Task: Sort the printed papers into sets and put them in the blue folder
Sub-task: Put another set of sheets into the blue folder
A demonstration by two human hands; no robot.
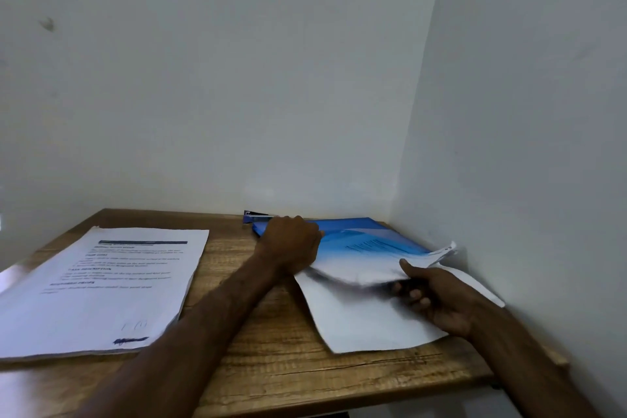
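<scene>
Right hand [441, 302] pinches a set of papers [366, 319], thumb on top, fingers beneath. Left hand [291, 244] lies knuckles-up on the folder [356, 226]; its fingers are hidden, so I cannot tell its grip. Wooden table [271, 366] fills a wall corner. Printed stack [101, 288] lies at its left. Folder sits far right, the papers' far end under its blue cover. Stapler [256, 215] lies just beside it.
</scene>
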